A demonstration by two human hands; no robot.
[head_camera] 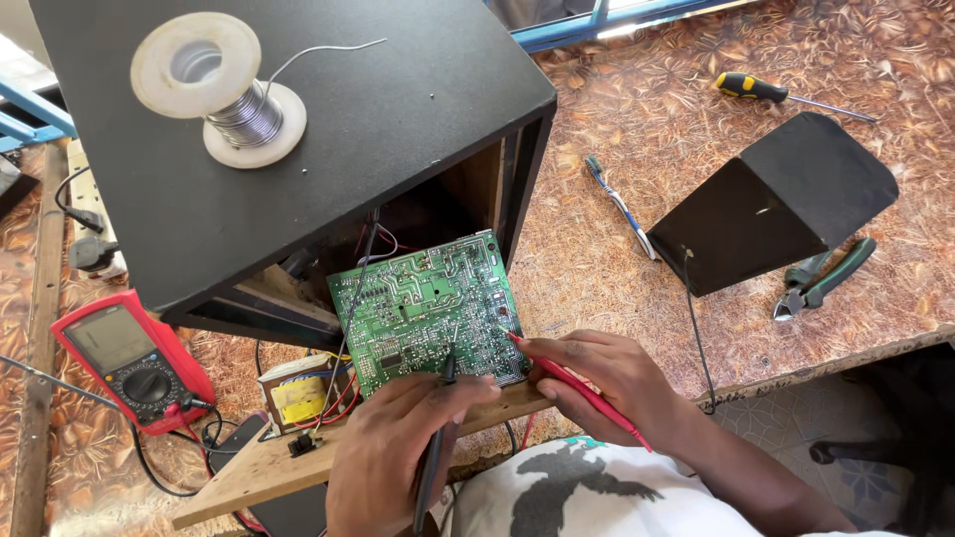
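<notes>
I'm in an electronics repair workshop: a red multimeter [132,360], a solder spool [221,89], a screwdriver [786,96] and pliers [824,278] lie around my patterned counter [637,129], with a bare green circuit board [428,303].

A green circuit board [428,303] stands tilted, solder side up with pale traces showing, its upper edge leaning into the open black cabinet and its lower edge resting on a wooden plank. A black probe [439,428] touches the board near its lower middle. A red probe [577,386] meets the board's lower right edge.
</notes>
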